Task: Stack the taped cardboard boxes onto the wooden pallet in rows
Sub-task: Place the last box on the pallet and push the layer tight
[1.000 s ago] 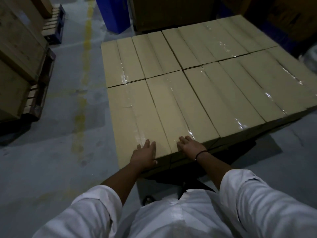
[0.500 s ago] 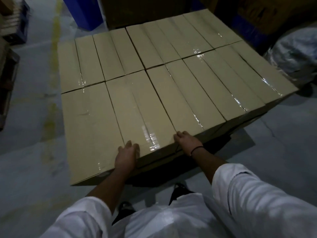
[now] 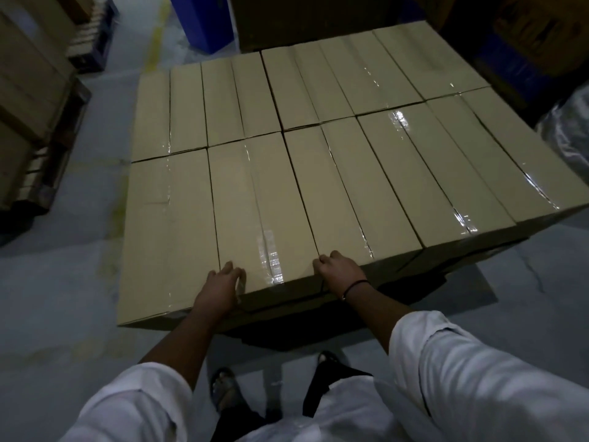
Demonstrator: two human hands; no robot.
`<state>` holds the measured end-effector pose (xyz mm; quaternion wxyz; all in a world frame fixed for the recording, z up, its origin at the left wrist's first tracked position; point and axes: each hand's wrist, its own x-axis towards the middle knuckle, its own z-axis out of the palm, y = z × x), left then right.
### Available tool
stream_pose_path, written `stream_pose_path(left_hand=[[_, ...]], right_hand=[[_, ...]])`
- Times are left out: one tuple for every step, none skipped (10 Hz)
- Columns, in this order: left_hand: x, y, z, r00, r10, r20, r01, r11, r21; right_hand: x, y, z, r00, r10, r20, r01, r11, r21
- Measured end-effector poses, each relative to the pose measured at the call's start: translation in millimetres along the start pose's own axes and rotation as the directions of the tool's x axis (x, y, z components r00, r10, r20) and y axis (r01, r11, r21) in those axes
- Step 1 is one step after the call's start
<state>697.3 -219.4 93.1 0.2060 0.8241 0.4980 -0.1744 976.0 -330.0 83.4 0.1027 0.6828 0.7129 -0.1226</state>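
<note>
Several long taped cardboard boxes lie side by side in two rows, forming a flat top layer. The second box from the left in the near row (image 3: 261, 205) has clear tape along its middle. My left hand (image 3: 220, 287) grips its near left corner with fingers curled over the edge. At its near right corner, my right hand (image 3: 339, 272), with a dark band on the wrist, is curled over the edge. The wooden pallet is hidden in shadow beneath the stack.
A further stack of cardboard on a pallet (image 3: 28, 100) stands at the left. A blue bin (image 3: 200, 17) and dark boxes (image 3: 306, 17) stand behind the stack. A plastic-wrapped bundle (image 3: 567, 132) sits at the right. My feet (image 3: 223, 387) are on grey concrete floor.
My hands shifted from lying flat on the box tops to gripping the two near corners of one box. The view moved closer and to the right.
</note>
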Motion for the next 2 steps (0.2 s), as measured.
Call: stream_pose_path(left_hand=[[-7,13,-1,0.999,-0.017,0.045,0.018,0.999,-0.033],[-18,29,-10,0.999,-0.049,-0.008,0.048,0.997,-0.068]], right_hand=[[-1,8,-12,0.998,-0.024,0.064,0.022,0.999,0.043],[0,14,-25,0.997,0.003,0.080,-0.004,1.000,0.019]])
